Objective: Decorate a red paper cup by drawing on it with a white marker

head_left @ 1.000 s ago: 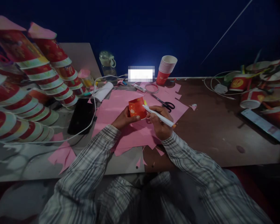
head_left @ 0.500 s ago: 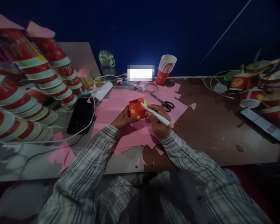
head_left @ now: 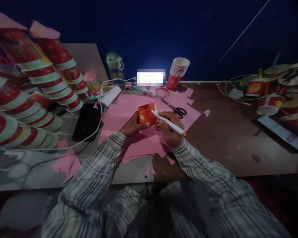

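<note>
Over the pink paper sheets (head_left: pixel 136 145), my left hand (head_left: pixel 134 125) grips a red paper cup (head_left: pixel 146 114) by its left side, thumb across the front. The cup carries a light printed figure and a yellow patch at its right edge. My right hand (head_left: pixel 172 129) is closed around a white marker pen (head_left: pixel 169 122), held like a pencil. Its tip points at the cup's right part; whether it touches I cannot tell. Scissors with black handles (head_left: pixel 180 112) lie on the paper just beyond my right hand.
Stacked red and white cups with pink cone tops (head_left: pixel 49 76) crowd the left. A black phone (head_left: pixel 86 122) lies there under a white cable. Behind stand a bottle (head_left: pixel 115 67) and nested cups (head_left: pixel 177 74). At right are a lit phone (head_left: pixel 281 132) and more decorated cups (head_left: pixel 258 86).
The whole view has shifted slightly. The marker's tip has moved a little relative to the cup. Both hands keep their hold.
</note>
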Demonstrator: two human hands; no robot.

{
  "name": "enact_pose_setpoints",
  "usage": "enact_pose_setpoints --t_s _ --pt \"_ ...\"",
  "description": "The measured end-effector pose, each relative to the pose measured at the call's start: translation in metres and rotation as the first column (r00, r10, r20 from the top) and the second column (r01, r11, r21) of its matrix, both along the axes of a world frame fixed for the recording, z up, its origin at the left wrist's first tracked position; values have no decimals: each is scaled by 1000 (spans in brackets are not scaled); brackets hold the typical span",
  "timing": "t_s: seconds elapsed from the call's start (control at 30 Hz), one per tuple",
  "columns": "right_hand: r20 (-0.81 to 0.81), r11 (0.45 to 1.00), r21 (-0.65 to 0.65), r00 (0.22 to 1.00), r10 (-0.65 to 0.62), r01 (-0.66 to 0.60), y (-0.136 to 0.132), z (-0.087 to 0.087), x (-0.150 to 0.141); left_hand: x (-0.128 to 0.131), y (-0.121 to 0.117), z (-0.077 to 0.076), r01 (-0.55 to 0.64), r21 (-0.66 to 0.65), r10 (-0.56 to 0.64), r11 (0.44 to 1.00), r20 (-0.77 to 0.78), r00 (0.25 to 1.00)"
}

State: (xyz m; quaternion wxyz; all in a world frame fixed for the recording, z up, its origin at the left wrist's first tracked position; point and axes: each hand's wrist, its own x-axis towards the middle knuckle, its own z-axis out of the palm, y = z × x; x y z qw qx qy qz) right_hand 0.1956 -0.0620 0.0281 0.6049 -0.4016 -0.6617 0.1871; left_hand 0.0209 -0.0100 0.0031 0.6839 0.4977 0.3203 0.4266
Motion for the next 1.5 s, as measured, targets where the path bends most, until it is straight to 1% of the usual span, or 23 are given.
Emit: enact_pose_setpoints --t_s 0.1,0.23,0.3,0.6,0.73,0.9,0.97,1.03,1.13,1.3,1.5 --pt "12 1000 26 1000 -3 2 1 1 0 -1 0 0 14 4 -14 1000 -8 1000" --pt "16 1000 2 1000 0 0 1 1 0 -1 1 1 17 20 -17 1000 -26 1000" --pt "13 1000 11 1000 0 0 2 1 0 -1 1 1 27 20 -27 999 -26 999" --pt "25 999 29 999 38 -39 2 -1 -1 -1 -1 0 1 -4 -1 1000 -26 1000" --pt "-3 1000 -17 1000 6 -6 0 0 0 0 -1 -1 7 -3 -7 1000 10 1000" --pt "37 1000 17 999 -24 23 1 2 1 -1 0 -1 13 13 -13 1000 9 1000" --pt "20 999 15 999 -38 38 3 1 1 -1 1 0 21 28 -21 999 14 1000" --pt "-34 999 3 998 -53 53 5 -2 1 -1 1 1 39 41 -40 998 14 999" --pt "-97 998 -15 993 -67 66 7 -6 2 0 0 1 41 33 -41 999 15 999" --pt "-82 999 -45 996 -27 24 3 -5 2 -1 -1 1 23 24 -23 999 7 1000" --pt "-43 1000 -4 999 21 -21 -1 -2 -1 -1 1 -4 23 6 -24 1000 22 999"
